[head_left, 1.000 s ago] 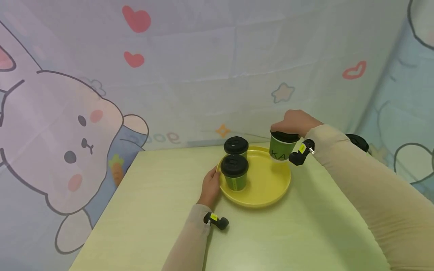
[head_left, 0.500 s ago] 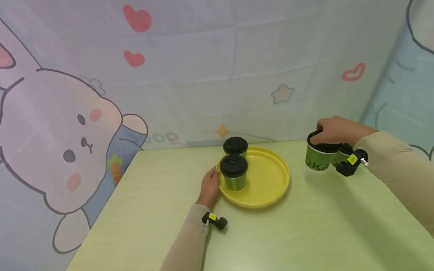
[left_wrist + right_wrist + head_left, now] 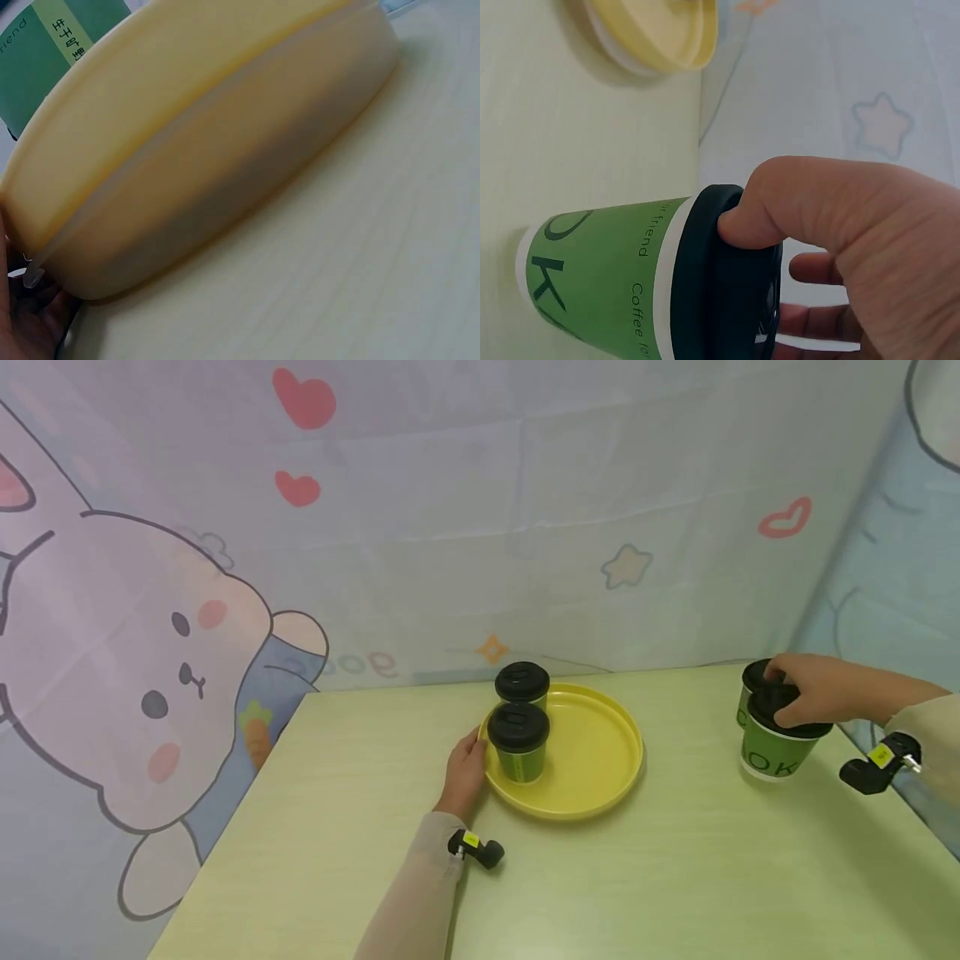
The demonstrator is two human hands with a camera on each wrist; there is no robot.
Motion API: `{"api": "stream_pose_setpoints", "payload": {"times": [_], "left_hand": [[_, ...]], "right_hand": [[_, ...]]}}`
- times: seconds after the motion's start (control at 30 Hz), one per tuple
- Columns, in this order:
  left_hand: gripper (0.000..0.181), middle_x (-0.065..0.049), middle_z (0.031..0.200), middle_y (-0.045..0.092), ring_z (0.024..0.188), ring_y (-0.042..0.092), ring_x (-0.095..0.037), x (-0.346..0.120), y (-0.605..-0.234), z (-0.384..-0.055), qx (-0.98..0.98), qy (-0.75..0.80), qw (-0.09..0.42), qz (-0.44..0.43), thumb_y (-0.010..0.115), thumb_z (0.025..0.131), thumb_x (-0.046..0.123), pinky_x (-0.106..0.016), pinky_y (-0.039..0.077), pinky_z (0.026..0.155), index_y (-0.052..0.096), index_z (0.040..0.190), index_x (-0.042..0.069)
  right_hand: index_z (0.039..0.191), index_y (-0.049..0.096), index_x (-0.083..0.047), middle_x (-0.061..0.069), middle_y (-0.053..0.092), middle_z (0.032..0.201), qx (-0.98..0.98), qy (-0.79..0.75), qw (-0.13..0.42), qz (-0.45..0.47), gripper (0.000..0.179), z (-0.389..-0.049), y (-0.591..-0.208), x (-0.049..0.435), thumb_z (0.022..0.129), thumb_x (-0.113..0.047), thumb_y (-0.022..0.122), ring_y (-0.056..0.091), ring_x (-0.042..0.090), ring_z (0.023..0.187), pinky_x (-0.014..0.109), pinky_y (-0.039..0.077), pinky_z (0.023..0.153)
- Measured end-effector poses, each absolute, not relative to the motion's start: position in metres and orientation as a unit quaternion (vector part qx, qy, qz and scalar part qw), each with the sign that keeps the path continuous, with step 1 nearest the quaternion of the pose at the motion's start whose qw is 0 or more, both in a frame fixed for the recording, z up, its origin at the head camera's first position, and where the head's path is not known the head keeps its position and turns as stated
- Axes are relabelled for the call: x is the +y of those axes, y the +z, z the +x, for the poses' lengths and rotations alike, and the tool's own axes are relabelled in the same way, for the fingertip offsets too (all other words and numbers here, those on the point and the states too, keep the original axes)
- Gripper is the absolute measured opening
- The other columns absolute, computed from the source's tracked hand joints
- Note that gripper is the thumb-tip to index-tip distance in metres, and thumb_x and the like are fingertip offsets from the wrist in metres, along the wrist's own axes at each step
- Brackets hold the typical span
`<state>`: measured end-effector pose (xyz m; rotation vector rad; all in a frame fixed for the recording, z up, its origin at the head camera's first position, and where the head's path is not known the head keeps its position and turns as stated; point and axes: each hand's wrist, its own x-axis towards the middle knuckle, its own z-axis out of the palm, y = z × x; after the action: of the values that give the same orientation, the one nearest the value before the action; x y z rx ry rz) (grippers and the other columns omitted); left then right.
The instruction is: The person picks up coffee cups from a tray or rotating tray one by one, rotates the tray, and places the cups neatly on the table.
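Observation:
My right hand grips the black lid of a green paper coffee cup, thumb on the near side of the lid. The cup stands upright at the table's right side; whether its base touches the table I cannot tell. Just behind it is another lidded green cup, partly hidden. With my left hand I hold the left rim of a round yellow plate; the left wrist view shows fingers at the edge of that plate. Two lidded coffee cups, a front one and a back one, stand on the plate's left part.
A pale wooden-topped table carries everything. Behind it hangs a printed cloth with a rabbit, hearts and a star, and another cloth hangs along the right side.
My right hand has carried its coffee cup from above the plate's right edge rightward and down, to in front of the other cup. The left hand, plate and its two cups have stayed put.

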<state>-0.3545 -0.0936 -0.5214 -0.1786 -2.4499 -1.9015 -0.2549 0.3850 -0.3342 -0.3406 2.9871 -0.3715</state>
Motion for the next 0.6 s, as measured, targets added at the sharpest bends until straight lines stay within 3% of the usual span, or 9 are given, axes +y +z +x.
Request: {"api": "stream_pose_setpoints", "payload": {"times": [0.27,0.6], "left_hand": [[0.049,-0.008,0.153,0.049,0.145,0.038,-0.026,-0.093,-0.521,-0.353,-0.790,-0.611,0.010,-0.050,0.042,0.106,0.029,-0.045,0.028,0.120,0.049,0.150,0.009],[0.049,-0.006,0.152,0.049,0.145,0.038,-0.024,-0.094,-0.520,-0.353,-0.790,-0.611,0.010,-0.056,0.042,0.106,0.030,-0.044,0.028,0.120,0.050,0.150,0.011]], "right_hand": [[0.132,0.044,0.014,0.035,0.055,0.123,0.985,-0.125,0.059,-0.107,0.070,-0.247,-0.348,0.410,0.077,-0.009,0.079,0.056,0.050,0.112,0.056,0.052,0.085],[0.133,0.043,0.012,0.033,0.055,0.123,0.985,-0.121,0.069,-0.101,0.073,-0.238,-0.350,0.413,0.071,-0.004,0.078,0.058,0.048,0.109,0.046,0.054,0.077]]}}
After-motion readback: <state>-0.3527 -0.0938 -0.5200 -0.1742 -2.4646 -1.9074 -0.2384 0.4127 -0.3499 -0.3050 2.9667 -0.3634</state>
